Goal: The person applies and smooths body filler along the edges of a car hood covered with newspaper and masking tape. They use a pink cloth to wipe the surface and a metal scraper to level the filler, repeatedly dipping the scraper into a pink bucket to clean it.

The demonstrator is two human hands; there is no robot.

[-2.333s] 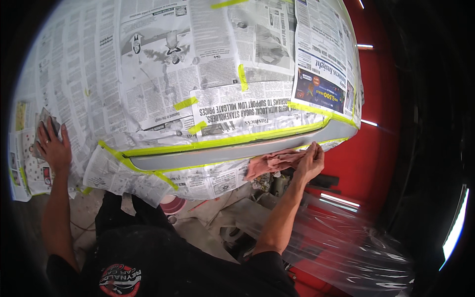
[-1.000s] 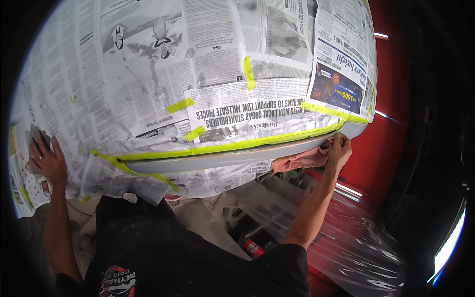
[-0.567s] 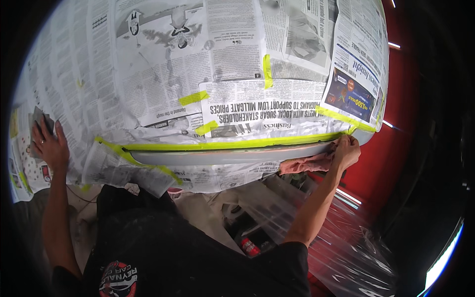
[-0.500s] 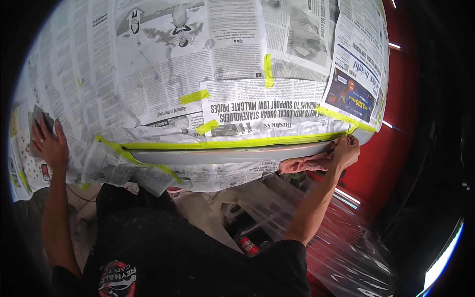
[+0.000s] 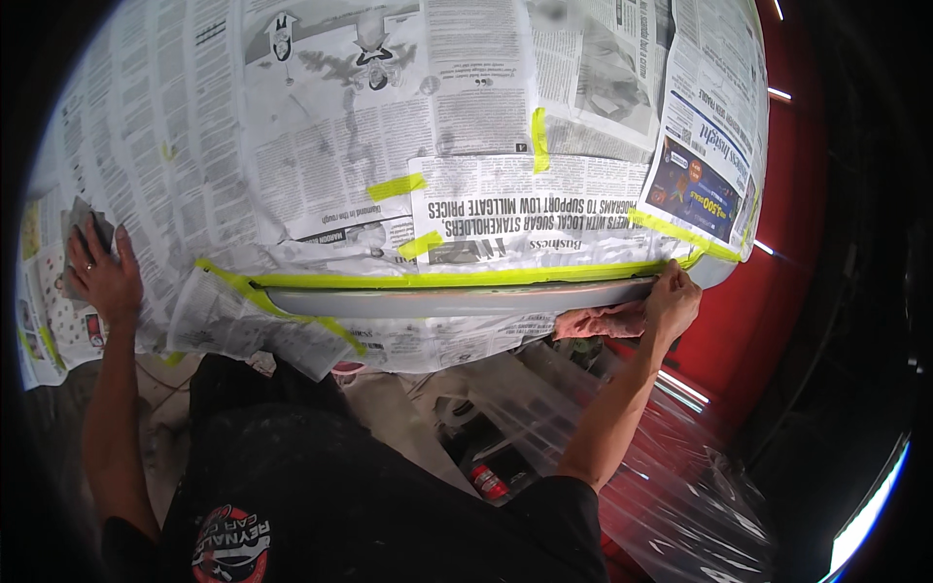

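Note:
My left hand (image 5: 105, 277) lies flat with its fingers spread over a dark grey sheet (image 5: 76, 282), which looks like sandpaper, on the newspaper covering at the far left. A long grey painted strip (image 5: 437, 300) shows between newspaper sheets, with yellow-green masking tape (image 5: 428, 279) along its upper edge. At the strip's right end, my right hand (image 5: 673, 303) is closed, its thumb and finger pinched together near the tape corner. A crumpled pink cloth (image 5: 601, 322) emerges from behind this hand and appears to be gripped in it; the fingers hide the rest.
Newspaper (image 5: 321, 155) covers the large curved surface ahead, held by short tape pieces (image 5: 397, 187). Clear plastic sheeting (image 5: 622, 457) hangs at the lower right beside a red panel (image 5: 729, 340). A red-labelled container (image 5: 489, 481) sits low below the strip.
My right hand has slid slightly left along the strip, leaving more of its right end showing. The left hand stays on the grey sheet. The whole view has shifted a little.

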